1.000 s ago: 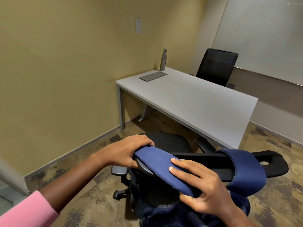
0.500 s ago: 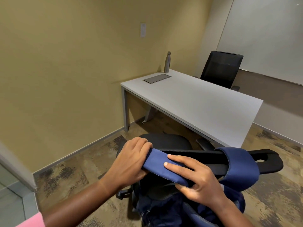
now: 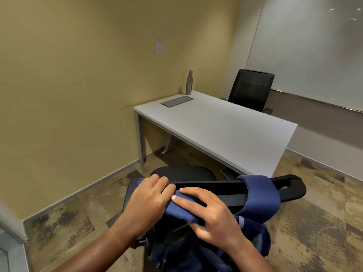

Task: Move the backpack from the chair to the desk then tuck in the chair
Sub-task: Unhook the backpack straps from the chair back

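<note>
A navy blue backpack hangs behind the backrest of a black office chair, with its two padded straps looped over the top of the backrest. My left hand is closed on the left strap at the chair's left corner. My right hand grips the same strap a little lower, fingers over it. The other strap still wraps the backrest's right side. The white desk stands just beyond the chair. The chair's seat faces the desk's near edge.
A steel bottle and a grey flat panel sit at the desk's far left corner. A second black chair stands behind the desk. A yellow wall runs along the left and a whiteboard hangs on the right wall. Patterned carpet covers the floor.
My left hand has slid up onto the left strap and closed on it. Both hands have bunched the strap nearer the backrest's top. My view has tilted down.
</note>
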`<state>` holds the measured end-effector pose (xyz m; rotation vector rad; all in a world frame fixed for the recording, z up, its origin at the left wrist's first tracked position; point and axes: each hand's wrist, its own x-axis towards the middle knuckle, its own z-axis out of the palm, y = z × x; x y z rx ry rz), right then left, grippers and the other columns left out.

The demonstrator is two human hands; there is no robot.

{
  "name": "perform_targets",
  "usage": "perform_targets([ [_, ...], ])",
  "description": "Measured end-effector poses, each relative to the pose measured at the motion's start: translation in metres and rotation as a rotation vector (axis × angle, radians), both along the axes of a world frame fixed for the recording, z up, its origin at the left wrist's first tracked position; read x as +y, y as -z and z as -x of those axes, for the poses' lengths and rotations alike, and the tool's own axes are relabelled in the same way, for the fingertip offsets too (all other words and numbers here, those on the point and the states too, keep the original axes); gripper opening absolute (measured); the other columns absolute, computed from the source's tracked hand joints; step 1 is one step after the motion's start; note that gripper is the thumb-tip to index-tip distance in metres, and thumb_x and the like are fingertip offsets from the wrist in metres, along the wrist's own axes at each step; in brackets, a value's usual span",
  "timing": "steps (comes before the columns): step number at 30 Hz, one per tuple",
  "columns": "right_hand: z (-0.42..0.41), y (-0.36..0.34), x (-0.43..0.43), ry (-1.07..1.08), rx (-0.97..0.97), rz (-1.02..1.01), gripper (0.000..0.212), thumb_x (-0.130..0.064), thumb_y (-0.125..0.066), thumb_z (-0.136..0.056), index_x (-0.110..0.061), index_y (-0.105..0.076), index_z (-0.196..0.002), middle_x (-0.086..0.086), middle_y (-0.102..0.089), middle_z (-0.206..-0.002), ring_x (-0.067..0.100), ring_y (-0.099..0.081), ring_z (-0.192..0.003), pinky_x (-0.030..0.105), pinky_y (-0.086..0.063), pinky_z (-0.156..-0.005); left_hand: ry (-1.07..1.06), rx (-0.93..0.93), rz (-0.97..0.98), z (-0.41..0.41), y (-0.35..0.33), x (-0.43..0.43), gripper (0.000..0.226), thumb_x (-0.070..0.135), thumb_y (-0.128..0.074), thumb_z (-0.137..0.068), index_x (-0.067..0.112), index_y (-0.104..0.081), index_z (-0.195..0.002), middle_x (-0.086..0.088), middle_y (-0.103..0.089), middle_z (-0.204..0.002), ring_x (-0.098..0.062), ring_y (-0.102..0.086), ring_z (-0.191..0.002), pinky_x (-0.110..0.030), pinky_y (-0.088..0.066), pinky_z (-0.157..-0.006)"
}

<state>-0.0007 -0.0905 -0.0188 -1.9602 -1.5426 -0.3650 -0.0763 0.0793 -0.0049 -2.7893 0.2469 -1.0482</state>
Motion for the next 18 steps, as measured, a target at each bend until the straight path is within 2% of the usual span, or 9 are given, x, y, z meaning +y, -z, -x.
perform_targets([
  [2, 0.003, 0.001, -0.005, 0.005, -0.006, 0.018, 0.057, -0.023, -0.061, -0.072, -0.031, -0.046, -0.126, -0.002, -0.049, -0.127, 0.008, -0.044, -0.115, 0.022, -0.040, -0.094, 0.041, -0.067, -0.005, 0.005, 0.005, -0.007, 0.027, 0.012, -0.038, -0.088, 0.006, -0.063, -0.080, -0.007, -0.065, -0.067, -0.018, -0.035, -0.066, -0.031, -0.032, -0.060],
  [5, 0.007, 0.008, -0.020, 0.049, 0.029, 0.076, 0.066, -0.037, -0.063, -0.073, -0.042, -0.033, -0.131, -0.014, -0.032, -0.131, 0.000, -0.036, -0.118, 0.018, -0.035, -0.096, 0.042, -0.127, -0.007, 0.013, 0.015, -0.016, 0.045, 0.013, -0.025, -0.098, 0.001, -0.068, -0.089, -0.013, -0.072, -0.076, -0.022, -0.039, -0.074, -0.030, -0.043, -0.062],
  [7, 0.011, 0.011, -0.033, 0.088, 0.241, 0.124, 0.075, -0.053, -0.064, -0.071, -0.054, -0.021, -0.133, -0.026, -0.027, -0.130, -0.007, -0.031, -0.119, 0.016, -0.032, -0.096, 0.021, -0.141, 0.007, 0.017, 0.019, -0.022, 0.051, 0.013, -0.024, -0.098, 0.000, -0.072, -0.086, -0.015, -0.073, -0.080, -0.023, -0.041, -0.077, -0.032, -0.047, -0.063],
  [9, 0.011, 0.014, -0.049, 0.129, 0.437, 0.145, 0.080, -0.062, -0.067, -0.064, -0.059, -0.021, -0.129, -0.034, -0.032, -0.125, -0.009, -0.034, -0.118, 0.013, -0.032, -0.095, 0.015, -0.151, 0.041, 0.021, 0.019, -0.031, 0.050, 0.013, -0.024, -0.098, 0.000, -0.072, -0.090, -0.014, -0.072, -0.087, -0.023, -0.041, -0.079, -0.032, -0.039, -0.069],
  [11, 0.007, 0.012, -0.063, 0.161, 0.556, 0.124, 0.067, -0.055, -0.073, -0.058, -0.057, -0.041, -0.117, -0.029, -0.049, -0.117, -0.009, -0.044, -0.110, 0.014, -0.036, -0.090, 0.015, -0.148, 0.070, 0.024, 0.019, -0.042, 0.044, 0.014, -0.024, -0.098, 0.003, -0.066, -0.103, -0.010, -0.059, -0.102, -0.023, -0.042, -0.081, -0.032, -0.039, -0.070],
  [13, 0.002, 0.005, -0.073, 0.157, 0.665, 0.119, 0.040, -0.035, -0.081, -0.059, -0.041, -0.060, -0.093, -0.012, -0.066, -0.096, -0.002, -0.057, -0.092, 0.023, -0.044, -0.079, 0.020, -0.136, 0.077, 0.025, 0.019, -0.052, 0.031, 0.014, -0.027, -0.096, 0.009, -0.054, -0.112, -0.005, -0.046, -0.106, -0.021, -0.042, -0.084, -0.030, -0.045, -0.066],
  [14, 0.001, 0.001, -0.076, 0.148, 0.725, 0.124, 0.029, -0.025, -0.082, -0.061, -0.032, -0.064, -0.083, -0.006, -0.068, -0.086, 0.002, -0.059, -0.083, 0.027, -0.045, -0.075, 0.010, -0.118, 0.096, 0.025, 0.019, -0.056, 0.027, 0.014, -0.033, -0.092, 0.011, -0.051, -0.112, -0.004, -0.045, -0.106, -0.020, -0.042, -0.084, -0.030, -0.047, -0.064],
  [16, -0.001, -0.004, -0.080, 0.122, 0.806, 0.113, 0.023, -0.012, -0.080, -0.063, -0.025, -0.063, -0.070, -0.003, -0.066, -0.072, 0.005, -0.058, -0.072, 0.026, -0.045, -0.069, -0.020, -0.062, 0.199, 0.021, 0.017, -0.067, 0.039, 0.011, -0.041, -0.075, 0.012, -0.057, -0.110, -0.005, -0.055, -0.104, -0.018, -0.042, -0.086, -0.027, -0.050, -0.060],
  [18, 0.000, -0.006, -0.082, 0.111, 0.826, 0.086, 0.024, -0.005, -0.078, -0.064, -0.022, -0.061, -0.068, -0.004, -0.063, -0.069, 0.005, -0.057, -0.070, 0.025, -0.045, -0.067, -0.075, -0.016, 0.332, 0.018, 0.015, -0.079, 0.041, 0.009, -0.048, -0.066, 0.012, -0.067, -0.102, -0.008, -0.067, -0.095, -0.015, -0.042, -0.087, -0.025, -0.051, -0.058],
])
